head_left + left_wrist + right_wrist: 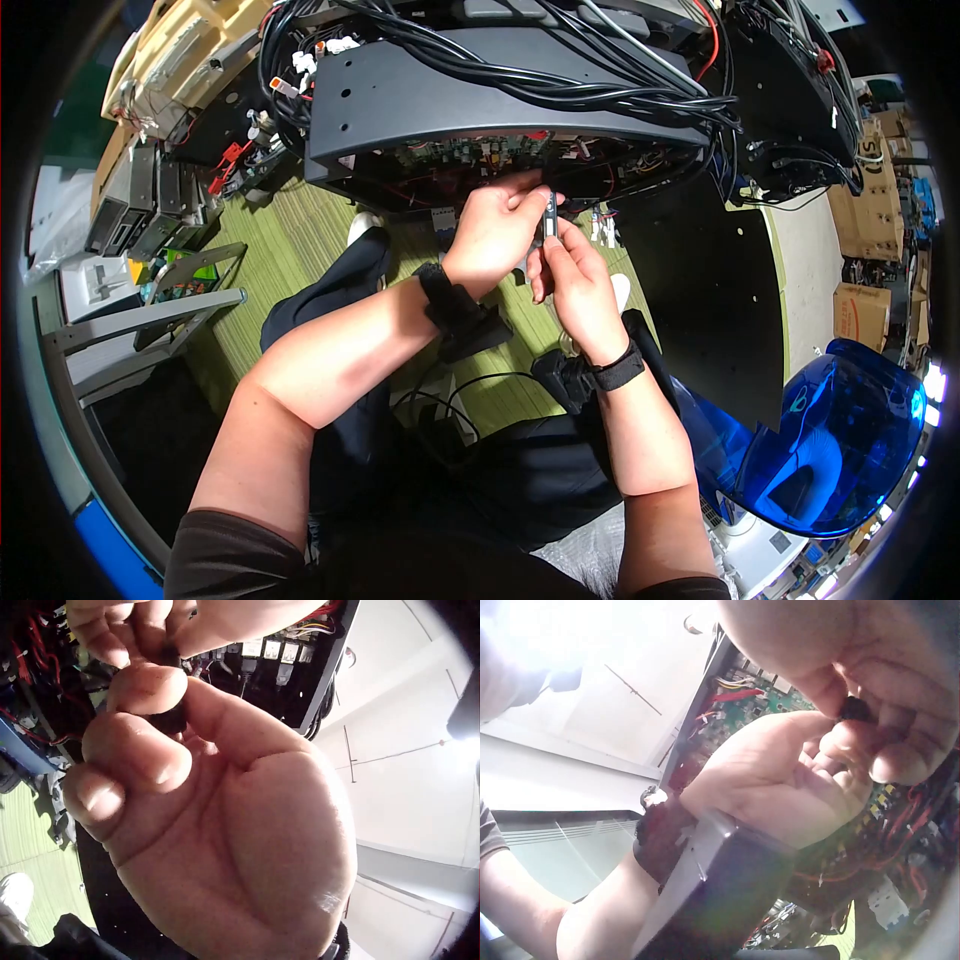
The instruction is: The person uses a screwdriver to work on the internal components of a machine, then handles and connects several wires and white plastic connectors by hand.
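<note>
Both hands meet in front of a black housing (500, 85). Between them is a small, narrow black piece (550, 215) with light, shiny patches on its face. My left hand (493, 235) pinches its upper end between thumb and fingers. The thumb and fingers of my right hand (583, 295) grip the lower end. In the left wrist view, dark parts of the black piece (171, 720) show at the left fingertips. Fingers cover most of the black piece (853, 709) in the right wrist view. What kind of part it is, I cannot tell.
Green circuit boards (787, 705) and wiring fill the open housing behind the hands. Thick black cables (560, 85) run across its top. A large dark panel (710, 290) stands to the right, near a blue translucent chair (850, 440). A metal frame (150, 320) is at left.
</note>
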The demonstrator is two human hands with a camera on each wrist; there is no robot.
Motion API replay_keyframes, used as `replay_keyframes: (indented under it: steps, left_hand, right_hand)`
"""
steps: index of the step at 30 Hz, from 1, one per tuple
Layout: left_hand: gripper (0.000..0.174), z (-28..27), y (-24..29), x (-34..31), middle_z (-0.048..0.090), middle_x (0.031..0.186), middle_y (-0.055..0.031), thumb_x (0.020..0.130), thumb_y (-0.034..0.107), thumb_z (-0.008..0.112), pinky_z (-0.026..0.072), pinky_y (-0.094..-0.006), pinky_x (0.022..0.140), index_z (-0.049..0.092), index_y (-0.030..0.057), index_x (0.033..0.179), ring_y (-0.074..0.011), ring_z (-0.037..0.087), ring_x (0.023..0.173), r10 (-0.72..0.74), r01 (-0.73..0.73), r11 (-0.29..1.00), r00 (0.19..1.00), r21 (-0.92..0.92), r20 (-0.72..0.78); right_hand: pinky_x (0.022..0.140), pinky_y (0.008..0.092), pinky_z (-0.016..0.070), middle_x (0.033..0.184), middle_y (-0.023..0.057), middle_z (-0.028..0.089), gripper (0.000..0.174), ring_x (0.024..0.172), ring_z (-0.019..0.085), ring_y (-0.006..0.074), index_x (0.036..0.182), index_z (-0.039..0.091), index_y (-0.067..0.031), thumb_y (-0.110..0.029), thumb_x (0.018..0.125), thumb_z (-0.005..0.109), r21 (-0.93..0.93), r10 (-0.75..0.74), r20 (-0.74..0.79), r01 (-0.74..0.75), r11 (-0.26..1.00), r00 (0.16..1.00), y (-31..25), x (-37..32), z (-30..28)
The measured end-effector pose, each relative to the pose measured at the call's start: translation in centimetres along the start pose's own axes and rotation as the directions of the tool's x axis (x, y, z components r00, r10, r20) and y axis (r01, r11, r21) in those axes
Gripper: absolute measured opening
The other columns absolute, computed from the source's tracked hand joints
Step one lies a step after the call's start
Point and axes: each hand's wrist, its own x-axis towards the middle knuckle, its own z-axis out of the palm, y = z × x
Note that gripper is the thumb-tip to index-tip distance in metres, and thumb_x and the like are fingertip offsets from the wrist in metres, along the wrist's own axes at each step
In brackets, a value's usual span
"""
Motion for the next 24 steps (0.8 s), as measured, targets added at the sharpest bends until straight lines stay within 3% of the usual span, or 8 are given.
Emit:
replay_keyframes:
  steps: [14,24]
  left_hand:
    - [0.041,0.3,1.0,-0.3,0.064,0.103,-0.0142,0.093,0.012,0.050,0.0484,-0.0232,0.075,0.042,-0.0103,0.126,-0.0100,0.060,0.082,-0.013,0.014,0.999,1.000,-0.040,0.016]
    - [0.029,0.4,1.2,-0.2,0.066,0.101,-0.0102,0.090,0.013,0.050,0.0456,-0.0229,0.077,0.057,-0.0054,0.113,-0.0102,0.059,0.085,-0.020,0.020,1.000,1.000,-0.018,-0.019]
  right_hand:
    - [0.051,0.0194,0.0390,0.069,0.0006,0.053,0.023,0.053,0.045,0.0057,0.112,0.049,-0.0005,-0.011,0.097,0.036,0.031,-0.012,0.012,0.012,0.999,1.000,-0.8,0.0,-0.3]
    - [0.052,0.0188,0.0386,0.070,0.0010,0.053,0.025,0.053,0.045,0.0053,0.112,0.050,-0.0003,-0.014,0.098,0.034,0.053,-0.014,0.035,0.012,0.999,0.999,-1.3,-0.1,-0.3]
